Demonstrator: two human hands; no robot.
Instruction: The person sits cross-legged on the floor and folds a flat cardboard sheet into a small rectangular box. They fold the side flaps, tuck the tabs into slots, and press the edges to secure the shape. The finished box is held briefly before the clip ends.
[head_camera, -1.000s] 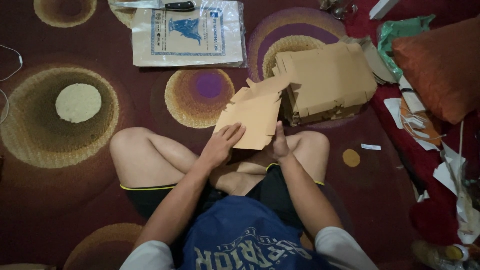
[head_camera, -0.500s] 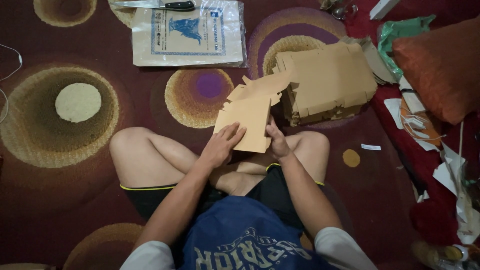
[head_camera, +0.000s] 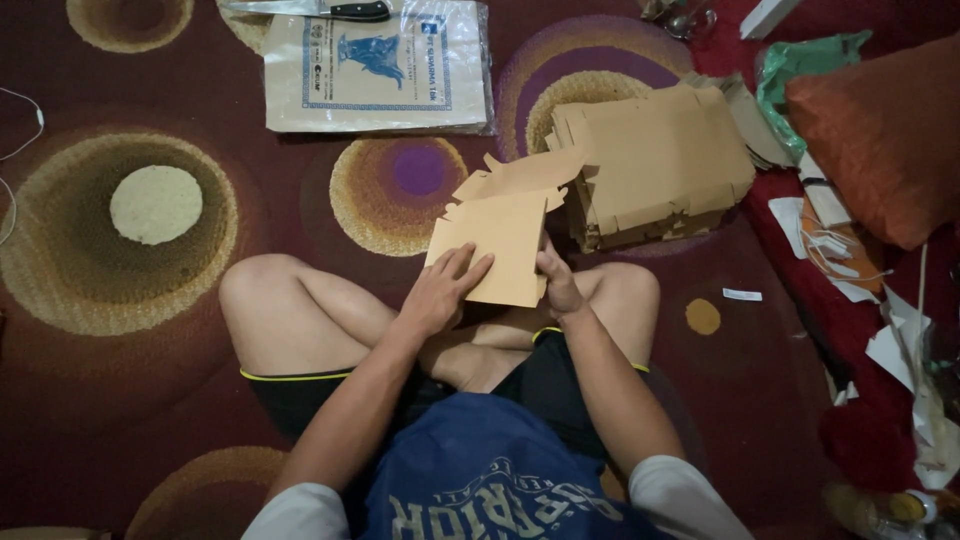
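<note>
Swung squarer since a second ago, the flat brown die-cut cardboard blank (head_camera: 500, 245) lies under the left hand (head_camera: 440, 295) — fingers spread flat — while the right hand (head_camera: 556, 285) pinches its edge (folding under way, I judge).

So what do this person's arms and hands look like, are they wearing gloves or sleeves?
No gloves: the left hand and right hand are bare, with no rings, watch or bracelets visible. The forearms are bare too. Short white sleeves end above the elbows, on a blue shirt with pale lettering across the front. No cables or straps run along the arms.
</note>
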